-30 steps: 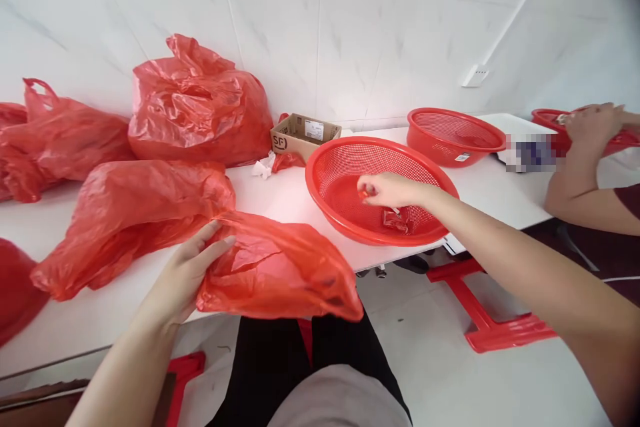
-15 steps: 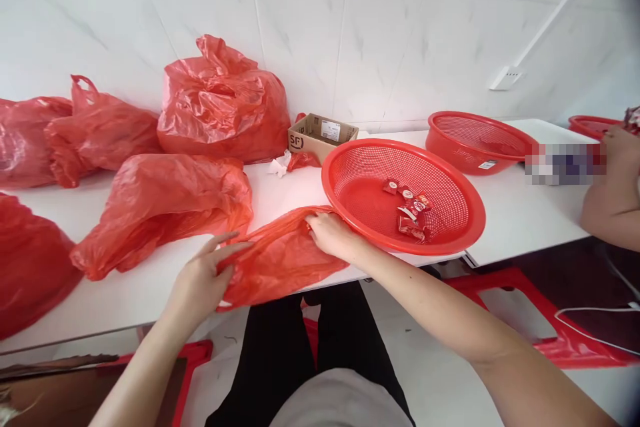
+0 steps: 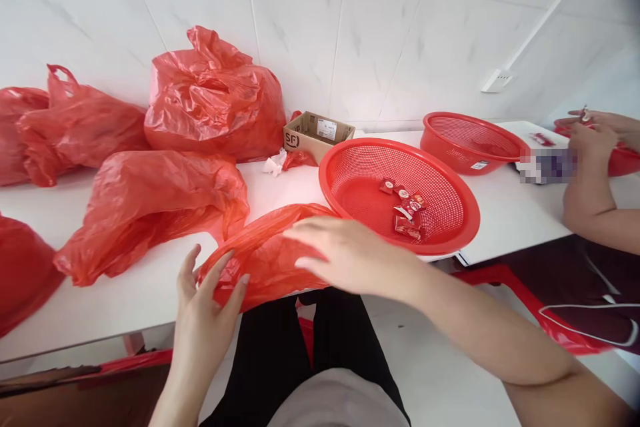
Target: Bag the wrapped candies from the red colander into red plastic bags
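A thin red plastic bag [image 3: 260, 267] lies flattened at the table's front edge, between my two hands. Spread apart, the fingers of my left hand [image 3: 207, 310] rest at the bag's left edge. Over the bag's right part is my right hand [image 3: 343, 250], fingers stretched out, slightly blurred, with nothing visible in it. Just beyond that hand stands a large red perforated basket [image 3: 345, 193]. Several small red wrapped packets [image 3: 407, 227] lie in its right half. A second loose red bag [image 3: 145, 200] is spread on the table left of the first.
Full red bags [image 3: 215, 107] stand against the tiled wall. A small cardboard box [image 3: 313, 140] and crumpled white paper [image 3: 276, 163] sit behind the basket. Another red basket [image 3: 465, 140] is at the back right. Farther right, a co-worker's hands [image 3: 595, 137] work over a red container.
My right hand left the basket, took the bag's right edge, and is now open above the bag. My left hand's grip loosened into spread fingers. The bag was laid down flatter.
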Available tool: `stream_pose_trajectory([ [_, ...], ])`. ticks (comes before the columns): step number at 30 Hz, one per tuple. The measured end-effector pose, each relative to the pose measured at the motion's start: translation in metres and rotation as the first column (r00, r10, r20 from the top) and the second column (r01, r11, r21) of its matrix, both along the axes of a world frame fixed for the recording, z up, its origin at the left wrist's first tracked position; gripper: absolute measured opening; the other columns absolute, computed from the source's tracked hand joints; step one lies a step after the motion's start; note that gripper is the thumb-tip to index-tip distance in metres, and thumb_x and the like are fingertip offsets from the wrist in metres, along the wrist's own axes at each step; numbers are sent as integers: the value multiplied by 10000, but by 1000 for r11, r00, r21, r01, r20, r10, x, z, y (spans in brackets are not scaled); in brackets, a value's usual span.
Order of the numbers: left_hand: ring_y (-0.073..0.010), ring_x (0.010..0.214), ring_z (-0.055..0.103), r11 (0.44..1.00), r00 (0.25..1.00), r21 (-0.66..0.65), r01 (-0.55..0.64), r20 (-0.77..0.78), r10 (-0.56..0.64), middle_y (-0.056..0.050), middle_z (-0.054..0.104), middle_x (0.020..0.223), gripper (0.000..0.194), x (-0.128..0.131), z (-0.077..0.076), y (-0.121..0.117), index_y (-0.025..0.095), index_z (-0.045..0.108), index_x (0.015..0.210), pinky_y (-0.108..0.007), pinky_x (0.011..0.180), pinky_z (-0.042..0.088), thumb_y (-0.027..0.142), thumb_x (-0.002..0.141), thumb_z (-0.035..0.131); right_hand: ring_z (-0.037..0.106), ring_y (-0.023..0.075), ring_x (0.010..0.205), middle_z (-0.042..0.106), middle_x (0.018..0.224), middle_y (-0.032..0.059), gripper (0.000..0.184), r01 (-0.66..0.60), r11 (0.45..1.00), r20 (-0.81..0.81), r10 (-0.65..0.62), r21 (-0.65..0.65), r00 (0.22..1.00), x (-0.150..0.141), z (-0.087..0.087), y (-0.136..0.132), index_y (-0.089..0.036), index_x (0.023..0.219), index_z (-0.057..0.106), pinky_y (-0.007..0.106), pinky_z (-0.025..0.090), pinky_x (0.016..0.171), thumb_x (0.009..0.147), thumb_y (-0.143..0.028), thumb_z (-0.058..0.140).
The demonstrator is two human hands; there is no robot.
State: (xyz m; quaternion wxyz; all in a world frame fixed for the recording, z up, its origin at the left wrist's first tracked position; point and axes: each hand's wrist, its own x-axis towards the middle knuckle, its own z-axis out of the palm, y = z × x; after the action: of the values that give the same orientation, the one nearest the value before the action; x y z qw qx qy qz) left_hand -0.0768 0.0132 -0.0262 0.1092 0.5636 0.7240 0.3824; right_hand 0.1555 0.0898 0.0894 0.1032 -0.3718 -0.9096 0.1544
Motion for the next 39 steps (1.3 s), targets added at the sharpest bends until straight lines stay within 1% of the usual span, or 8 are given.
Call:
stream_pose_trajectory([
  [5, -101, 506, 516, 993, 999, -114, 25, 37, -21, -34, 460, 1519, 585, -2, 7, -6, 310, 555, 1367, -413, 738, 557, 598, 858, 548, 649, 273, 1093, 658, 1286, 73, 415, 390, 900, 127, -417, 194, 900, 99, 21, 49, -271, 1356, 576, 441, 494, 942, 946, -324, 535],
  [10, -256, 791, 663, 979, 997, -201, 34, 70, -21, -31, 380, 1575, 738, -2, 11, -9, 367, 378, 1493, -517, 874, 534, 668, 834, 519, 638, 343, 1030, 555, 1340, 143, 576, 522, 843, 651, -324, -131, 687, 160, -24, 85, -262, 1224, 673, 434, 502, 812, 673, -311, 832],
  [14, -413, 1278, 522, 975, 993, -205, 83, 96, -65, 9, 338, 1595, 784, -7, 10, -8, 424, 310, 1517, -591, 1022, 480, 659, 811, 558, 638, 312, 939, 584, 1222, 148, 298, 508, 850, 630, -319, -141, 708, 158, -44, 84, -199, 970, 700, 413, 502, 754, 686, -192, 787],
  [18, -371, 1462, 323, 964, 976, -191, 183, 157, -154, 13, 352, 1590, 790, -14, 12, -8, 424, 307, 1518, -573, 1174, 334, 617, 808, 593, 650, 255, 879, 615, 1107, 130, 101, 448, 876, 546, -291, -179, 786, 157, -30, 91, -179, 815, 634, 361, 514, 708, 758, -200, 714],
  [25, -295, 1475, 327, 952, 936, -182, 246, 300, -184, -22, 417, 1572, 787, -3, 27, -1, 338, 407, 1492, -506, 1229, 207, 587, 789, 658, 701, 179, 771, 704, 967, 19, 199, 92, 861, -369, -308, -500, 877, 84, 9, 35, -263, 1049, 525, 321, 569, 630, 897, -368, 599],
  [31, -311, 1389, 465, 901, 834, -203, 384, 495, -244, -35, 498, 1521, 808, 4, 36, 11, 347, 385, 1508, -524, 1183, 306, 582, 792, 677, 678, 220, 955, 697, 1127, 19, 129, 84, 986, -258, -120, -145, 959, 15, 0, 7, -292, 1018, 635, 416, 542, 885, 936, -257, 542],
  [35, -313, 1419, 424, 899, 823, -194, 393, 510, -250, -59, 437, 1568, 821, 0, 36, 15, 312, 389, 1511, -509, 1190, 290, 575, 793, 685, 669, 221, 1006, 700, 1143, 32, 188, 305, 952, -257, -294, 4, 920, 62, 10, 56, -271, 1103, 622, 377, 516, 865, 960, -339, 522],
  [39, -292, 1419, 430, 908, 802, -175, 381, 552, -230, -46, 440, 1568, 809, 3, 39, 19, 338, 397, 1504, -469, 1174, 334, 570, 789, 694, 636, 294, 1090, 655, 1245, 115, 411, 540, 841, 331, -500, -38, 800, 131, 1, 107, -246, 1253, 578, 387, 482, 858, 853, -299, 659],
])
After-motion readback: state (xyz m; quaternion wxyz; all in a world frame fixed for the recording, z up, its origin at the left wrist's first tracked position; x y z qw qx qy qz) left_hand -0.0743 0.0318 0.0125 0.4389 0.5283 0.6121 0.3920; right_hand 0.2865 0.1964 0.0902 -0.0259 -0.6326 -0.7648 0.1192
